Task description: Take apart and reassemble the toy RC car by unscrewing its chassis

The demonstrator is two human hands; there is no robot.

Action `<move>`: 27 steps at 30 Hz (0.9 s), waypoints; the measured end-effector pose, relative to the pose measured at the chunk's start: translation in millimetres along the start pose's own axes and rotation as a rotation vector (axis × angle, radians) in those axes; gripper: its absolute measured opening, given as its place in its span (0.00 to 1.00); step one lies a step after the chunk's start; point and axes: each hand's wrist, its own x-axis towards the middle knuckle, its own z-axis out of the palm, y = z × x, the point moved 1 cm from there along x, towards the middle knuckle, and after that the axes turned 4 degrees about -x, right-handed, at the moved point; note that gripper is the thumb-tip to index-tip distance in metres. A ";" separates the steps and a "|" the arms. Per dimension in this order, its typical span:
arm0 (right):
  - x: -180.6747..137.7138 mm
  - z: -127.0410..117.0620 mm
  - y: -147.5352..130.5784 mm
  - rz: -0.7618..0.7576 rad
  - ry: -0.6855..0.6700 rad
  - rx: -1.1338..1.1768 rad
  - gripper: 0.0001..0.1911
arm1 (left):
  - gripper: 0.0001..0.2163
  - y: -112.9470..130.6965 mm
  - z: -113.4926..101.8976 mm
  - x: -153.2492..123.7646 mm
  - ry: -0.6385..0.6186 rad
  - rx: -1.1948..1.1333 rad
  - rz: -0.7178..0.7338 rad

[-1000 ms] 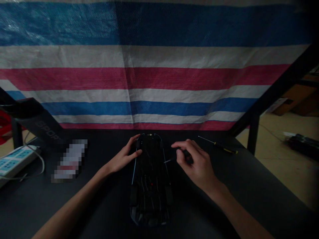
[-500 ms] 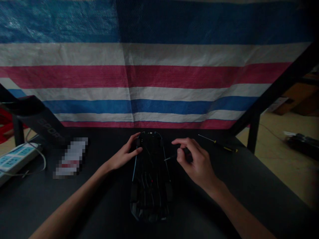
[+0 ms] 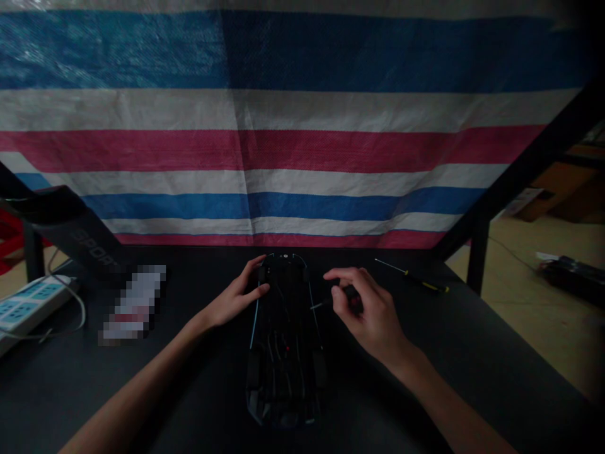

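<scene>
A dark toy car (image 3: 283, 328) lies upside down on the black table, its underside facing up and its wheels showing. At its far left side, my left hand (image 3: 236, 297) grips the car, with the thumb on the underside and the fingers along the edge. To the right of the car, my right hand (image 3: 366, 302) is closed around the dark handle of a screwdriver (image 3: 321, 305). Its thin shaft points left and the tip reaches the car's right edge; whether it touches is too dark to tell. The curled fingers partly hide the handle.
A second screwdriver (image 3: 420, 282), black and yellow, lies to the right on the table (image 3: 472, 353). A white power strip (image 3: 33, 302) with a cable, a pixelated object (image 3: 135, 302) and a grey item marked SPORT (image 3: 89, 246) are at left. Striped tarpaulin (image 3: 302, 151) hangs behind.
The view has tilted very slightly, so everything sits a little lower. Both hands keep their hold, and the car and screwdrivers have hardly moved.
</scene>
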 end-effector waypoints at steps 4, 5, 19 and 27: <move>0.1 -0.1 1.6 0.000 0.002 -0.041 0.06 | 0.34 0.6 -0.4 -0.1 -0.002 -0.004 -0.012; 0.5 -0.6 1.9 0.014 0.007 -0.041 0.05 | 0.34 0.8 -0.4 -0.1 -0.005 -0.006 -0.017; 2.0 -1.5 3.0 -0.021 -0.018 -0.028 0.09 | 0.33 5.3 0.9 0.2 -0.009 -0.007 -0.009; 2.4 -2.0 4.1 -0.049 -0.029 -0.021 0.14 | 0.33 3.7 0.4 0.1 0.000 -0.010 -0.009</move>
